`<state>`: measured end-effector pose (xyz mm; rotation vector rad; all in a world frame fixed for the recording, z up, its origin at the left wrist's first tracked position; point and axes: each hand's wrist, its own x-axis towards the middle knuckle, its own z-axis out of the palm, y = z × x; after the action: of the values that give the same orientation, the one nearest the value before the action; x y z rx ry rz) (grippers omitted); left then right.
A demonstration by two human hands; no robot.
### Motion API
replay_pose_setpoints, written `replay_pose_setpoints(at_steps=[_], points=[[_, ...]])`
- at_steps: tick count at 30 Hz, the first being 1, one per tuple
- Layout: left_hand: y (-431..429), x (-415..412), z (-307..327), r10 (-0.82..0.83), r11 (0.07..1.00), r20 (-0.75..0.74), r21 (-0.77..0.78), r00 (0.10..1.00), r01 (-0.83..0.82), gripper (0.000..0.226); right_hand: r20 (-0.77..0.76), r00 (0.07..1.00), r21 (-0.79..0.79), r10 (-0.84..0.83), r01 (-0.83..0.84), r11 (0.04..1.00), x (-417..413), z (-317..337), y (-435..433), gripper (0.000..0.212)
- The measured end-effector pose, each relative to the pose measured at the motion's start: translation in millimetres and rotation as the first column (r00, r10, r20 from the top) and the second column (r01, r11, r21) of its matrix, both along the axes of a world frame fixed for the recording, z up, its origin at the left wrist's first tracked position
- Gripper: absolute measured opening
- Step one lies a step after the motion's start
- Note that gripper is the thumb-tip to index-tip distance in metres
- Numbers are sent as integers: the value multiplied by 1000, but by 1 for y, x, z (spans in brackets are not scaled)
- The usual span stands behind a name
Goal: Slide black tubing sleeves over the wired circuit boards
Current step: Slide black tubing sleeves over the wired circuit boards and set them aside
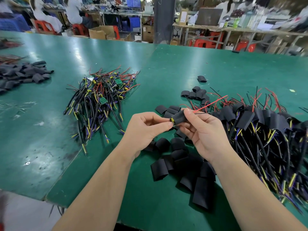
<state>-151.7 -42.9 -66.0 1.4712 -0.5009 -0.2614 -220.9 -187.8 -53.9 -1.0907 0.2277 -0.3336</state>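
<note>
My right hand [205, 132] grips a black tubing sleeve [179, 117] above the green table. A wired circuit board sits inside the sleeve; its yellow part [172, 120] shows at the left end, and red and black wires [210, 104] stick out to the right. My left hand [146, 127] pinches the board's exposed left end with thumb and fingertips. Loose empty sleeves [181, 164] lie under and in front of my hands. A pile of bare wired boards [101, 97] lies to the left. Sleeved boards [266, 130] are heaped at the right.
Another heap of black sleeves [21, 74] lies at the far left on the green table [50, 130]. A seam runs diagonally between two tabletops. People sit on red stools at benches behind the table, with boxes and a dark pillar [164, 19].
</note>
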Motion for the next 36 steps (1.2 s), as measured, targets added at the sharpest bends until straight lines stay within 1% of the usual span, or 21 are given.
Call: replay_pose_setpoints(at_steps=[3, 6, 9, 11, 12, 14, 16, 19, 21, 26, 30, 33, 35, 36], points=[[0, 1, -1, 37, 999, 46, 5, 998, -37, 15, 0, 1000, -19, -9, 9, 1000, 0, -2, 0, 19], [0, 2, -3, 103, 992, 110, 60, 989, -111, 24, -11, 999, -59, -50, 49, 997, 2, -4, 3, 23], [-1, 3, -6, 156, 966, 219, 171, 963, -195, 23, -3, 996, -131, -92, 91, 987, 2, -8, 6, 15], [-2, 4, -7, 169, 958, 272, 179, 947, -222, 23, 4, 998, -125, -67, 67, 990, 1, -8, 7, 10], [-2, 5, -6, 176, 962, 279, 155, 944, -225, 23, 11, 999, -107, -43, 44, 993, 1, -7, 7, 13], [-2, 5, -5, 184, 972, 273, 93, 944, -217, 24, 27, 1000, -72, -7, 9, 997, -1, -4, 7, 19], [-2, 5, -4, 179, 978, 269, 57, 946, -201, 25, 38, 999, -53, 5, -3, 999, -1, -3, 7, 19], [-2, 4, -4, 171, 981, 255, 44, 952, -188, 26, 56, 998, -8, 30, -29, 1000, 0, -3, 5, 19], [-2, 4, -4, 171, 982, 242, 31, 955, -184, 27, 57, 996, 26, 69, -70, 997, 0, -2, 4, 23], [0, 5, -4, 150, 989, 206, -38, 967, -146, 28, 45, 987, 5, 151, -152, 988, -2, -3, 4, 33], [1, 4, -2, 121, 992, 192, -42, 974, -115, 32, 72, 986, 18, 150, -152, 988, -2, -3, 4, 29], [1, 5, -3, 126, 991, 158, -67, 979, -117, 27, 31, 990, -18, 136, -135, 991, -1, -4, 6, 20], [0, 4, -5, 134, 991, 151, -47, 980, -128, 20, 13, 993, -20, 115, -114, 993, -1, -5, 8, 23], [-1, 4, -6, 135, 991, 160, -32, 978, -131, 19, 11, 995, -14, 104, -104, 995, 0, -5, 9, 30]])
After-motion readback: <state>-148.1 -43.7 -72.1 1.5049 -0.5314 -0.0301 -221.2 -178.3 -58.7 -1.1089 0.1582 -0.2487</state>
